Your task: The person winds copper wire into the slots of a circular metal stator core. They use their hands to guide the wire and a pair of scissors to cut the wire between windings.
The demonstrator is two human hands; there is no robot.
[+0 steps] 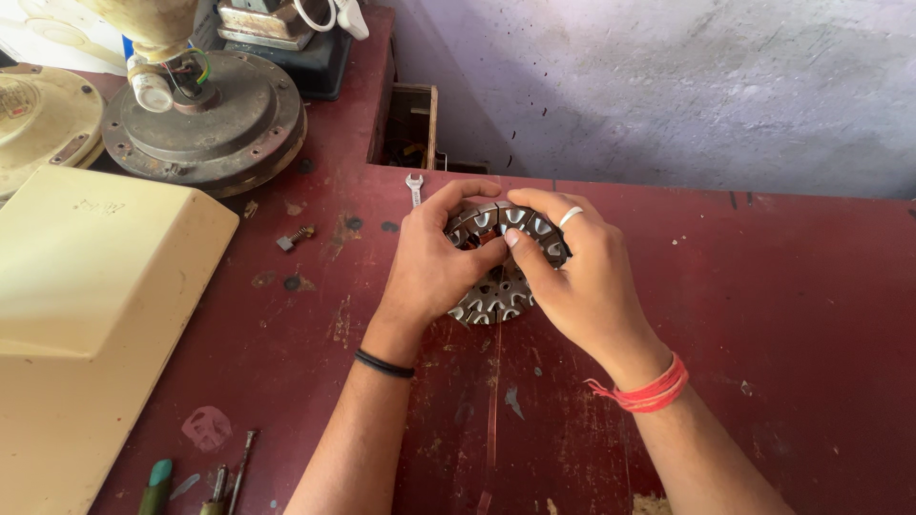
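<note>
A slotted metal stator [491, 298] lies mid-desk [782, 286], both hands on it. The left hand [434, 267] curls closed over its left rim; the right hand [572, 272] pinches its far edge, thumb pressing a slot. Copper wire [493, 401] trails near. A small spanner [414, 187] lies just beyond. Winding seems underway; seating the wire calls for steady fingertip pressure.

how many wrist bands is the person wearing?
2. A black band on the left wrist and a red thread band on the right wrist. Both hands grip the slotted round metal core on the red table.
</note>
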